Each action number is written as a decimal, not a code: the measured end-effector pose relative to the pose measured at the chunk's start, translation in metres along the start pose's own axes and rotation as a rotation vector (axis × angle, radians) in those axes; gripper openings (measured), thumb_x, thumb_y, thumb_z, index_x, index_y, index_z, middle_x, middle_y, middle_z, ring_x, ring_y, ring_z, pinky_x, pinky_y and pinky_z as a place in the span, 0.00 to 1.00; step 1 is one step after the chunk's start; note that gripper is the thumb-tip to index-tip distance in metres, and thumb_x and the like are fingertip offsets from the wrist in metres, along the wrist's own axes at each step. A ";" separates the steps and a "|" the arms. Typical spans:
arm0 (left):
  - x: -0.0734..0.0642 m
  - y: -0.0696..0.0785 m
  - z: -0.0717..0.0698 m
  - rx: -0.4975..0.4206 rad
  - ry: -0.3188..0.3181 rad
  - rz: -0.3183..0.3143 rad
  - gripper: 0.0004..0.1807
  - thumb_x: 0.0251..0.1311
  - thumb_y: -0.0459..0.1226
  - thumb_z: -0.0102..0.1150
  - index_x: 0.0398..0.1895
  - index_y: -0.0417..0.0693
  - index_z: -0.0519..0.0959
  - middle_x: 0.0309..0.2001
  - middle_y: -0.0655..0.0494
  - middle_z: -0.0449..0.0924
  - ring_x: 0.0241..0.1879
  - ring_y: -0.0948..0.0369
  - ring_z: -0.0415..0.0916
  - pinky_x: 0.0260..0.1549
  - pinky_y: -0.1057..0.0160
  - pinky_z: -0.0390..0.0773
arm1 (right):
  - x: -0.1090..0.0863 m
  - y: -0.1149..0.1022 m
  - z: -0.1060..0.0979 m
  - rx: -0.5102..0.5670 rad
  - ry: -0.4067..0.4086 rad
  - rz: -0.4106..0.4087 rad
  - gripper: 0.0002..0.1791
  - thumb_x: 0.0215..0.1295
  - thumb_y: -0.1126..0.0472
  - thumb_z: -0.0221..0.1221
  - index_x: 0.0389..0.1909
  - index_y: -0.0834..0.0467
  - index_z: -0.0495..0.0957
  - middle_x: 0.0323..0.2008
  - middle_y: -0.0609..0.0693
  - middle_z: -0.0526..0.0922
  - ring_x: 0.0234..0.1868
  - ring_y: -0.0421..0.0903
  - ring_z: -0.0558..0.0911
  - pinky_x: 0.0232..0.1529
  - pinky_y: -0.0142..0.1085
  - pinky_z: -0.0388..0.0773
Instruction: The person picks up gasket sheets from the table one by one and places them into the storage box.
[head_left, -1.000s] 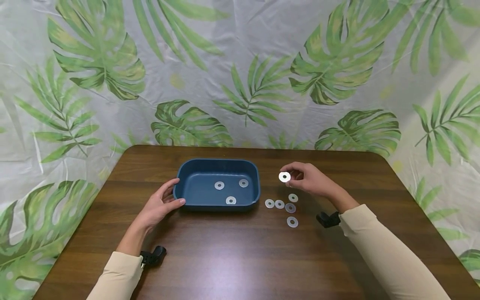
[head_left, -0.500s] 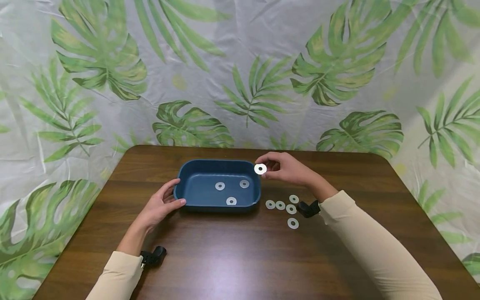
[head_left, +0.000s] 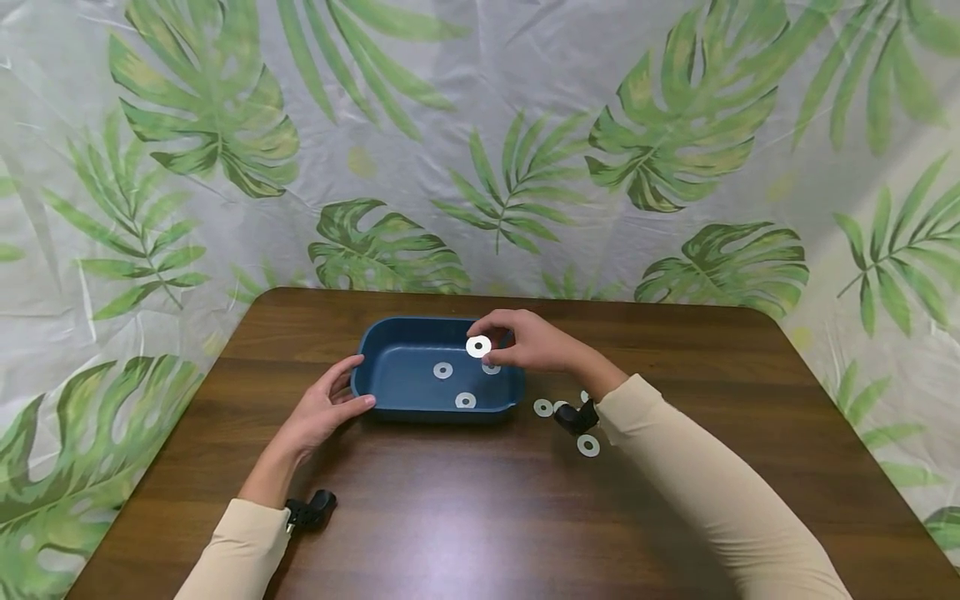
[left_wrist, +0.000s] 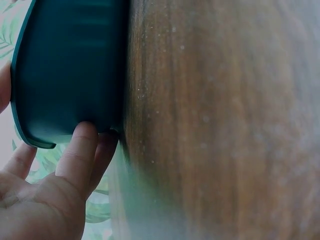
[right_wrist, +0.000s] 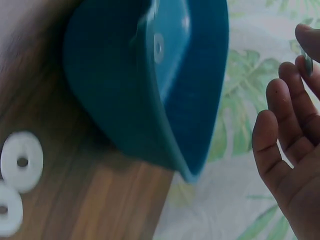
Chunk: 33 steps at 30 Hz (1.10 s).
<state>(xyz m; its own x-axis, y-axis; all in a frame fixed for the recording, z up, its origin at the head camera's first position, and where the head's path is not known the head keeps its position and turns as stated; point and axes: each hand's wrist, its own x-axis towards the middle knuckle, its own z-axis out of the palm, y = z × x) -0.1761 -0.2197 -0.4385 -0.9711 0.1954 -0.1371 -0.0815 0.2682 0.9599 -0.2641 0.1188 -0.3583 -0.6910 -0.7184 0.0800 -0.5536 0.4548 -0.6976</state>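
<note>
A dark blue plastic tub (head_left: 401,387) rests on the table, with flat metal washers lying in it. My left hand (head_left: 318,412) holds the tub at its left end, thumb at the front corner of the rim. In the left wrist view, fingers (left_wrist: 80,155) touch the tub's outer wall. My right hand (head_left: 528,340) pinches one washer (head_left: 471,348) above the tub's right half. Below that hand, another washer (head_left: 495,369) in the tub is partly covered. The right wrist view shows the pinched washer (right_wrist: 308,66) edge-on between thumb and fingertip.
Several washers lie on the brown wooden table (head_left: 435,500) right of the tub, including a front washer (head_left: 588,454); the right wrist camera (head_left: 576,418) hides some. Behind the table hangs a leaf-patterned cloth (head_left: 525,167).
My right hand has carried the pinched washer leftward, from over the table past the tub's right rim to above its inside. My left hand has stayed at the tub's left end.
</note>
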 end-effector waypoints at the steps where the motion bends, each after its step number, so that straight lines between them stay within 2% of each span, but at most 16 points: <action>1: 0.000 0.000 0.000 -0.002 0.001 0.001 0.41 0.67 0.38 0.60 0.79 0.50 0.50 0.78 0.35 0.49 0.73 0.36 0.58 0.66 0.43 0.68 | 0.003 0.000 0.003 0.010 -0.003 -0.010 0.21 0.62 0.65 0.65 0.57 0.58 0.79 0.44 0.53 0.82 0.41 0.45 0.77 0.47 0.44 0.80; 10: 0.001 -0.002 0.002 -0.019 0.000 -0.014 0.42 0.66 0.38 0.61 0.79 0.49 0.50 0.78 0.36 0.49 0.73 0.37 0.59 0.63 0.53 0.73 | 0.021 0.000 0.028 0.088 -0.042 -0.017 0.22 0.64 0.65 0.64 0.59 0.62 0.78 0.46 0.56 0.82 0.41 0.44 0.78 0.48 0.42 0.79; 19: 0.002 -0.001 0.000 -0.012 0.005 -0.007 0.42 0.67 0.38 0.60 0.79 0.50 0.51 0.78 0.35 0.49 0.73 0.37 0.59 0.65 0.47 0.71 | 0.028 -0.003 0.035 0.101 -0.065 0.005 0.22 0.65 0.64 0.64 0.60 0.61 0.77 0.49 0.54 0.83 0.43 0.44 0.79 0.49 0.35 0.78; 25: 0.002 -0.001 0.000 -0.014 0.006 -0.003 0.42 0.66 0.38 0.61 0.79 0.49 0.51 0.78 0.35 0.49 0.73 0.37 0.59 0.65 0.46 0.70 | 0.030 -0.004 0.040 0.100 -0.070 0.004 0.22 0.65 0.64 0.64 0.60 0.61 0.77 0.50 0.56 0.82 0.44 0.46 0.79 0.50 0.37 0.79; 29: 0.002 -0.002 0.000 -0.014 0.009 -0.001 0.42 0.66 0.37 0.61 0.79 0.49 0.51 0.78 0.36 0.49 0.73 0.37 0.59 0.64 0.50 0.72 | 0.032 -0.004 0.042 0.088 -0.072 0.000 0.26 0.65 0.65 0.64 0.63 0.61 0.74 0.57 0.58 0.79 0.53 0.53 0.79 0.52 0.38 0.80; 33: 0.003 -0.003 -0.001 -0.018 0.008 0.002 0.42 0.66 0.37 0.61 0.79 0.49 0.52 0.78 0.36 0.49 0.72 0.37 0.60 0.62 0.55 0.75 | 0.032 -0.002 0.044 0.059 -0.039 0.026 0.29 0.64 0.67 0.63 0.67 0.59 0.71 0.63 0.56 0.75 0.62 0.58 0.75 0.54 0.42 0.79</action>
<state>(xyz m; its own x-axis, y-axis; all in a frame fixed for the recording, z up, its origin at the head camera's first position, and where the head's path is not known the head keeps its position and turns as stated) -0.1786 -0.2210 -0.4416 -0.9730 0.1886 -0.1329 -0.0832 0.2505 0.9645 -0.2644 0.0715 -0.3854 -0.6856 -0.7272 0.0349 -0.5070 0.4425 -0.7397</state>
